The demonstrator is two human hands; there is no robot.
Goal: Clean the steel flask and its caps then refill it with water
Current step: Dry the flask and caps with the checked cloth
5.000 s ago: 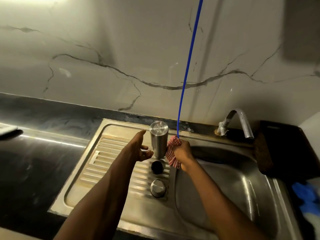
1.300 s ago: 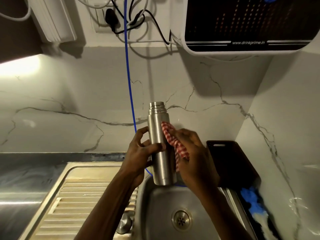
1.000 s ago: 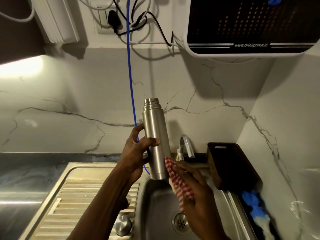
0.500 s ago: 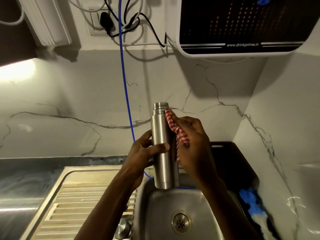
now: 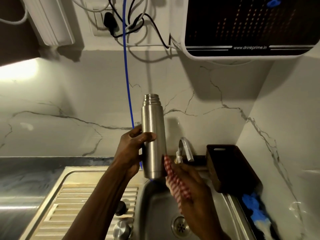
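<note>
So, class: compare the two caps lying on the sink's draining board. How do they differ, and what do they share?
The black cap is dark and matt; the steel cap is shiny silver. The black cap looks smaller than the steel cap. The black cap lies farther from the camera, the steel cap nearer. Both are round, off the flask, and rest on the ridged draining board.

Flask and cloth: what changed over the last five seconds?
The flask came up off the drainboard; the left hand took grip of it and holds it upright above the sink. The right hand ran the checked cloth up and down its side, now at the bottom. Both caps, black and steel, stayed on the drainboard.
</note>
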